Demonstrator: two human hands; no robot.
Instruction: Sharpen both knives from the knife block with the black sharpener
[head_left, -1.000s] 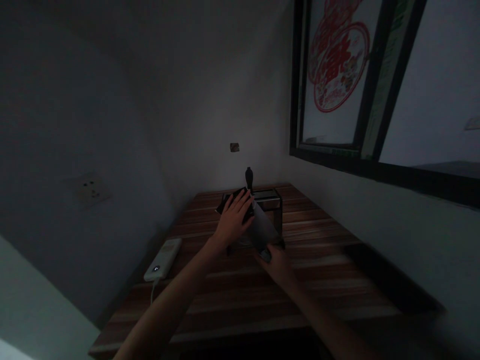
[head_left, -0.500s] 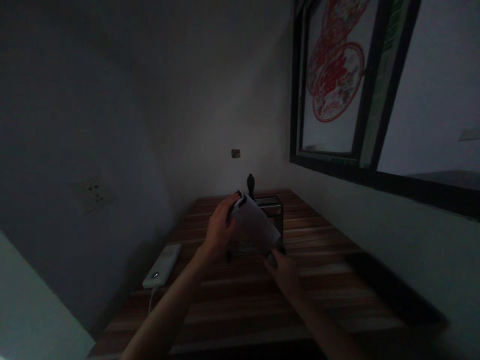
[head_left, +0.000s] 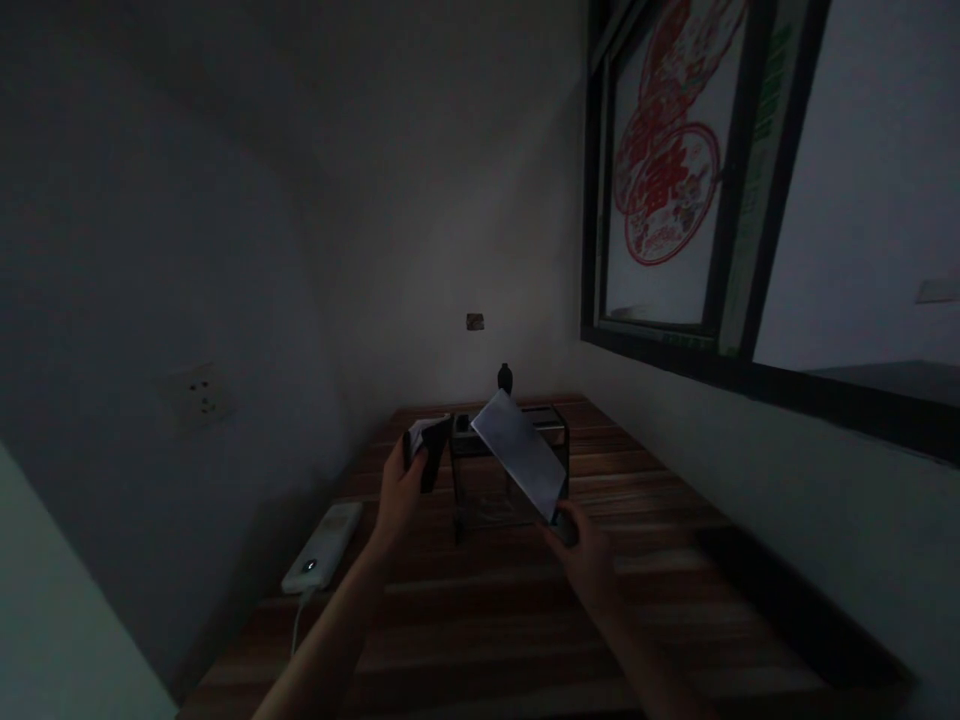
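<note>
My right hand (head_left: pixel 586 548) is closed around the dark handle of a cleaver (head_left: pixel 521 452), its broad pale blade slanting up and to the left. My left hand (head_left: pixel 401 490) grips a dark cloth (head_left: pixel 433 450) with a whitish part, held apart from the blade on its left. Behind the blade stands a black-framed knife rack (head_left: pixel 454 480) with a see-through lower part, partly covered by the cleaver. A black handle (head_left: pixel 505 378) sticks up behind the blade; what it belongs to is hidden.
The wood-grain table (head_left: pixel 465 620) runs back to the wall. A white power bank (head_left: pixel 322 548) with a lit display and a cable lies at left. A long dark object (head_left: pixel 795 600) lies along the right edge. A wall socket (head_left: pixel 201 393) and a framed window (head_left: pixel 667 180) flank the table.
My left hand has moved left and down with the cloth, away from the cleaver's blade. The blade is now uncovered. My right hand still holds the handle, slightly lower and further right.
</note>
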